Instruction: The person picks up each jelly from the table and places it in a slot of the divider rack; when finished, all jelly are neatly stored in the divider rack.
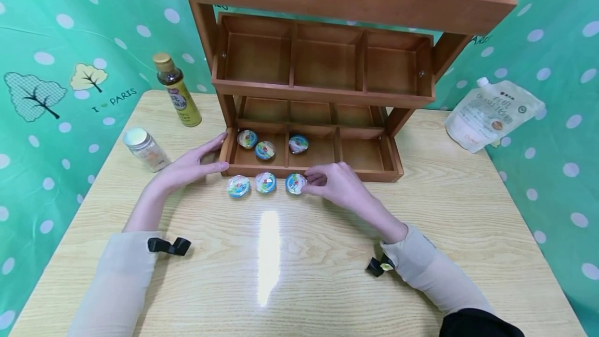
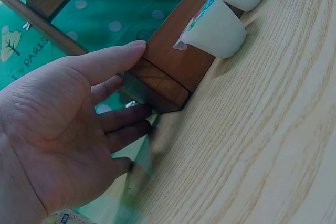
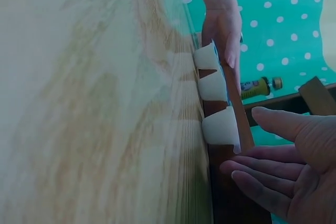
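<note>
The right hand (image 1: 340, 185) has loose fingers; the nearest cup (image 1: 295, 184) sits on the counter (image 1: 196, 290) just beside them. The left hand (image 1: 184, 168) touches the shelf (image 1: 374, 176), fingers straight. The cup seems light (maybe squishy): pinch its sides.

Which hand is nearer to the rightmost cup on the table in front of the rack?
Right. The right hand is at the right edge of that cup; the left hand is farther away, at the left end of the bottom tray.
</note>
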A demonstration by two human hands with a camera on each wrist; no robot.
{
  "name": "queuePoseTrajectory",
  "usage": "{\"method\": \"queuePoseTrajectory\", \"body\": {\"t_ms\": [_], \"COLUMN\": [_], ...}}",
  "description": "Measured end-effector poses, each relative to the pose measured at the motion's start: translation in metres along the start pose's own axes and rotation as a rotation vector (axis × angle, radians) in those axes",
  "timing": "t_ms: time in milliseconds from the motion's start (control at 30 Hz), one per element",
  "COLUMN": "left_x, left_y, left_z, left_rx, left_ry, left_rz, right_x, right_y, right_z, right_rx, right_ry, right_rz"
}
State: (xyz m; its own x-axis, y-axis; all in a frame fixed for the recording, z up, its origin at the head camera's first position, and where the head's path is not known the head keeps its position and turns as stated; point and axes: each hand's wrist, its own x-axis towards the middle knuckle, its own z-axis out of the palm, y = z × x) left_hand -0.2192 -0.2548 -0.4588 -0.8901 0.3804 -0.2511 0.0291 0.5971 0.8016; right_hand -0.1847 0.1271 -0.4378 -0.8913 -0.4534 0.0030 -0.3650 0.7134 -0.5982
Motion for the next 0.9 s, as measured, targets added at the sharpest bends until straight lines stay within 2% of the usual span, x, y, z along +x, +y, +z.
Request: {"method": "queuePoseTrajectory", "body": {"t_ms": [333,900], "left_x": [0.000,-0.001], "left_y": [0.001,0.001], "left_z": [0.001,0.000], "left_rx": [-0.001,-0.030], "left_ry": [0.006,-0.006], "left_rz": [-0.003,-0.009], "right_x": [0.000,0.005], "right_y": [-0.004,-0.007], "right_z": [0.007,0.014], "right_rx": [-0.031,-0.043], "right_ry": [-0.008,-0.015], "right_rz": [-0.046,-0.038]}}
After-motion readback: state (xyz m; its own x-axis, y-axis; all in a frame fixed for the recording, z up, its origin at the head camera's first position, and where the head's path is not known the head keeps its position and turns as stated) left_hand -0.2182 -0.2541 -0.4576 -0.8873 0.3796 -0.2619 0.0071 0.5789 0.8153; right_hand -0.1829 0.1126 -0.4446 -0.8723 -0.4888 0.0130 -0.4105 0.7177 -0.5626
